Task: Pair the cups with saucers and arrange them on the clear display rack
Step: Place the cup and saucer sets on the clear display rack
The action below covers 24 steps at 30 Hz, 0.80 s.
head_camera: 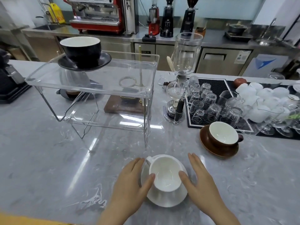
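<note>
We have the white cup [164,173] sitting on its saucer [164,198] on the table [48,168], our left hand [129,177] and right hand [198,177] open at its sides, touching but not yet clasping. Next we judge a two-handed lift of the pair, forward and up to the clear rack [90,82]. The table ahead of the grip is bare, the rack's top shelf has room right of the black cup [81,49], and its raised rim must be cleared.

- A glass siphon coffee maker [180,78] stands upright on the grey marble counter [48,159].
- To its right, a black bar mat [215,88] carries upturned clear glasses [209,101].
- White cups [259,98] are heaped beyond the mat.
- On the steel back counter, a red espresso machine [97,13] sits left of three grinders [168,18].
- A yellow bottle [56,13] stands by the sink.
</note>
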Each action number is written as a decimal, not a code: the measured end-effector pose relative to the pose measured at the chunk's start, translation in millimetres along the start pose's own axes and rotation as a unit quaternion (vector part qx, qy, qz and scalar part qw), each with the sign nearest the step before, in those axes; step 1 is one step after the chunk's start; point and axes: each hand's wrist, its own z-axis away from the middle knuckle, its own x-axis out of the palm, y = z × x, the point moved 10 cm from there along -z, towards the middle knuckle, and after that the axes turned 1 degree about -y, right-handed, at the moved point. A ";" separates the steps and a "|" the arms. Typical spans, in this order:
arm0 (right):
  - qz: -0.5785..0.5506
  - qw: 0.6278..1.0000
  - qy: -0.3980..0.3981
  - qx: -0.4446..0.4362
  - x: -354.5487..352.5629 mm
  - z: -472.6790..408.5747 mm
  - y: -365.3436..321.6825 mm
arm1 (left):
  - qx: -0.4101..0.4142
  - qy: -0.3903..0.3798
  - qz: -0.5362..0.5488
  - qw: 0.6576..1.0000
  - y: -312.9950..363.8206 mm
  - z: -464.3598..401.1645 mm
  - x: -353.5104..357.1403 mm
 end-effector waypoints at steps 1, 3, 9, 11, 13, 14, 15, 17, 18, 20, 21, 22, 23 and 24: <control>-0.009 1.000 0.002 0.006 -0.3 0.6 1.9 | -0.011 -0.001 0.009 1.000 -2.4 0.1 0.7; -0.034 0.999 0.007 0.024 -1.0 1.8 5.9 | -0.033 0.003 0.032 0.999 -5.5 0.0 0.5; -0.130 0.988 0.018 0.084 3.8 5.4 15.5 | -0.102 0.024 0.108 0.989 -15.8 5.8 5.1; -0.155 0.983 0.018 0.098 5.6 5.9 18.1 | -0.131 0.027 0.140 0.981 -21.9 8.5 8.2; -0.171 0.979 0.012 0.110 7.0 5.7 20.4 | -0.161 0.028 0.170 0.972 -29.8 10.6 10.5; -0.175 0.978 0.009 0.114 7.5 5.3 21.3 | -0.173 0.024 0.184 0.967 -32.8 11.1 11.7; -0.179 0.977 0.005 0.118 8.1 4.7 22.6 | -0.186 0.019 0.202 0.961 -35.7 11.3 13.2; -0.192 0.973 0.000 0.132 9.1 4.2 25.1 | -0.207 0.013 0.242 0.948 -38.5 12.2 15.8; -0.197 0.970 0.001 0.139 9.3 3.9 25.8 | -0.212 0.016 0.255 0.943 -38.4 12.0 16.1; -0.202 0.968 0.003 0.152 11.2 4.5 27.9 | -0.217 0.026 0.268 0.938 -38.6 12.2 17.4; -0.205 0.966 0.004 0.159 12.9 5.7 29.5 | -0.221 0.027 0.276 0.935 -39.0 12.8 19.0; -0.208 0.964 0.005 0.164 14.6 6.7 31.0 | -0.227 0.024 0.286 0.931 -39.5 13.9 21.1; -0.212 0.963 0.003 0.168 16.1 7.8 32.2 | -0.236 0.017 0.298 0.925 -40.3 15.6 23.9; -0.215 0.961 0.001 0.172 17.1 8.5 32.6 | -0.248 0.010 0.313 0.917 -41.9 17.3 27.1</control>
